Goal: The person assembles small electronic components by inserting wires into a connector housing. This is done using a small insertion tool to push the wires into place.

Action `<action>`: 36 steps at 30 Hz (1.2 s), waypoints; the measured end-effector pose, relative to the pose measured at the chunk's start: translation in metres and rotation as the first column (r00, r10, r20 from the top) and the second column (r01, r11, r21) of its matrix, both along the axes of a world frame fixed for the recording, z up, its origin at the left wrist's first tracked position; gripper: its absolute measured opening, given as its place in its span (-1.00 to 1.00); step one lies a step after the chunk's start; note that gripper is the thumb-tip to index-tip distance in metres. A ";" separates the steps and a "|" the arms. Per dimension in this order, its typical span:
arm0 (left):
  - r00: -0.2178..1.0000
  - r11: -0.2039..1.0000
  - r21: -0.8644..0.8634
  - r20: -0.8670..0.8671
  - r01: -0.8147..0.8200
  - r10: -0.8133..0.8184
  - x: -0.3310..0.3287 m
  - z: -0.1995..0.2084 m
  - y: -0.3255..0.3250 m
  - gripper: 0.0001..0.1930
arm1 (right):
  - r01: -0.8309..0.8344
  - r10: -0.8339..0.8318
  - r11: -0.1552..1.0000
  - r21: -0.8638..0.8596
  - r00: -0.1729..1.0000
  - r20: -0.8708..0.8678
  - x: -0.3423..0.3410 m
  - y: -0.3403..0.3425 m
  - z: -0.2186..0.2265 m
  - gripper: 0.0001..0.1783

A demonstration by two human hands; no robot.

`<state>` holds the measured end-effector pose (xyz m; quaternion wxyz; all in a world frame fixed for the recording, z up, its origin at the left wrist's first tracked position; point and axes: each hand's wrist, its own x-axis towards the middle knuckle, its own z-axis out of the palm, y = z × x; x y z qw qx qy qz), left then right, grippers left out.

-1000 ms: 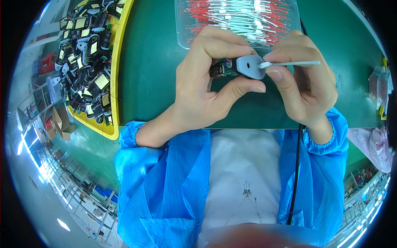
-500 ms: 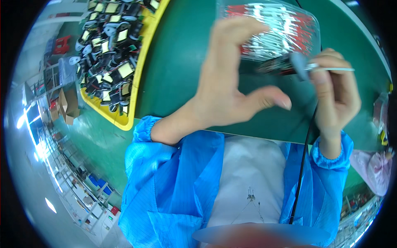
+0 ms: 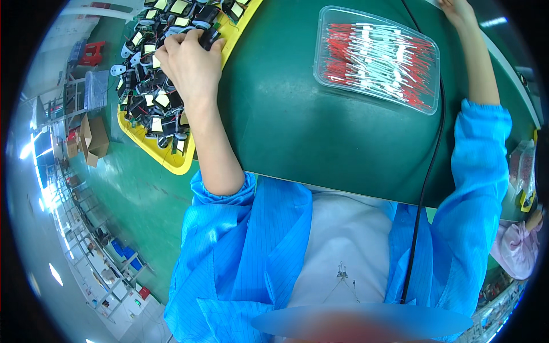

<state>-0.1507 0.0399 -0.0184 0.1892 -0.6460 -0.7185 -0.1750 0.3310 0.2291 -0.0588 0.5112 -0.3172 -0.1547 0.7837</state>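
My left hand (image 3: 193, 66) reaches into the yellow bin (image 3: 182, 163) at the far left. Its fingers are bent over the heap, and thumb and forefinger close on a small black part (image 3: 210, 38). Around it lie several black and grey parts (image 3: 150, 103) with pale yellow squares and thin wires. My right hand (image 3: 458, 12) is stretched out to the far right edge of the table, its fingers cut off by the picture's rim, so what it touches is hidden.
A clear plastic box (image 3: 374, 98) full of thin red and white wire-like pieces stands on the green table (image 3: 320, 143). A black cable (image 3: 430, 166) runs past it down to my front. At the right, another person's pink sleeve (image 3: 514, 243) shows near a clear bag (image 3: 521, 166).
My left hand has gone from mid-table to the bin at left. My right hand, which held a grey and black part with a thin white piece, has moved far right; that part is out of sight.
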 end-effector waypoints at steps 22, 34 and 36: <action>0.034 0.655 0.546 0.754 0.523 -0.656 0.095 0.012 -0.029 -0.77 | -0.783 -0.770 0.508 0.360 -0.225 0.597 -0.168 -0.239 0.086 -0.86; -0.144 0.552 0.517 0.802 0.654 -0.580 0.092 0.008 -0.042 -0.66 | -0.743 -0.722 0.535 0.403 -0.153 0.675 -0.172 -0.239 0.103 -0.90; -0.134 0.489 0.544 0.750 0.682 -0.648 0.093 0.005 -0.040 -0.68 | -0.680 -0.672 0.609 0.409 -0.168 0.721 -0.173 -0.245 0.109 -0.88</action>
